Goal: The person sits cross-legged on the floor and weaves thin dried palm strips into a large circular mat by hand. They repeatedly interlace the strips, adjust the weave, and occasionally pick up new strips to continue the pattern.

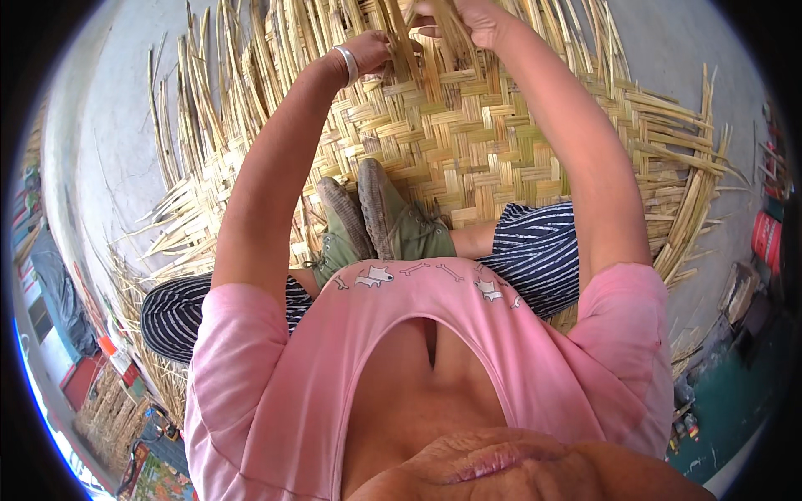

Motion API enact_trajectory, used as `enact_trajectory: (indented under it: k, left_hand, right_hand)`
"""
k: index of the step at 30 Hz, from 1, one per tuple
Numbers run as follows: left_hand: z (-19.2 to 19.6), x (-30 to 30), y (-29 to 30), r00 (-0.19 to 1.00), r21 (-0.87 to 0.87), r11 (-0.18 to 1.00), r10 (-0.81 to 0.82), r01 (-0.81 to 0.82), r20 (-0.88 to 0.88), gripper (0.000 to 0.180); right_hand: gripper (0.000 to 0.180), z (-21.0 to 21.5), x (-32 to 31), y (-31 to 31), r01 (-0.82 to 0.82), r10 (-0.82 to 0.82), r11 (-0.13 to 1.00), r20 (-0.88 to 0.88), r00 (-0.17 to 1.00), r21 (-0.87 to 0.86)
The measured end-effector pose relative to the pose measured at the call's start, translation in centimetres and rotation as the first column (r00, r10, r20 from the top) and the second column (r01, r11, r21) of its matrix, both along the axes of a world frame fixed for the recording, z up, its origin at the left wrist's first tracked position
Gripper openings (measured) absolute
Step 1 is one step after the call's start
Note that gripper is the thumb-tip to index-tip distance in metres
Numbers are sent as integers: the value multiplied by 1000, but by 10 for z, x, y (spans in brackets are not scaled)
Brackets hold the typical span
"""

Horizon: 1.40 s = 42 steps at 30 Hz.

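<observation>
As left grip (pixel 372 55) — half-curled — touches strips (pixel 403 52), right grip (pixel 478 20) clasps others.

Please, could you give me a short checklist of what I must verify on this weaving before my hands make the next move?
1. Left hand is at the upright strips: ok.
2. Right hand is fully in view: not ok, it reaches the picture's upper edge.
3. Grip of each hand is firm: cannot tell, the fingers are partly hidden.
4. Strips cross over and under in the middle of the woven mat: ok.
5. Side edges are finished: not ok, loose ends stick out left and right.
6. Mat is clear of the shoes: not ok, they lie over it.
</observation>
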<state>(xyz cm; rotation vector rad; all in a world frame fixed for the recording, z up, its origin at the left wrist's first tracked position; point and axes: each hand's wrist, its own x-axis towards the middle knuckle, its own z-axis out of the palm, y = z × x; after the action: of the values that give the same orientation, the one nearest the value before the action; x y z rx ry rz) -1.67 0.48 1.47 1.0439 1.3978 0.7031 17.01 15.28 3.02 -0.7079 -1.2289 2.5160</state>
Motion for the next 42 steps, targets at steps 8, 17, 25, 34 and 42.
enact_trajectory:
  k: [8, 17, 25, 34, 42]
  left_hand:
    - [-3, -2, -4, 970, -215, 952, 237, -219, 61, 33]
    - [0, 3, -7, 959, -230, 945, 261, -231, 111, 34]
    - [8, 8, -5, 973, -237, 945, 229, -226, -12, 22]
    - [-10, -13, -7, 997, -117, 992, 48, -55, -65, 14]
    - [-31, 5, -1, 957, -75, 982, 152, -176, -246, 25]
  right_hand:
    - [21, -12, 24, -7, 131, -163, 968, -137, 977, -213]
    - [11, -18, 17, 1, 321, -335, 942, 378, 863, 103]
    - [10, -68, 112, 39, 506, -481, 860, 224, 848, -67]
    - [18, -20, 117, -11, 514, -517, 856, 83, 852, 64]
    - [12, -101, 69, -8, 317, -742, 539, 263, 617, 780]
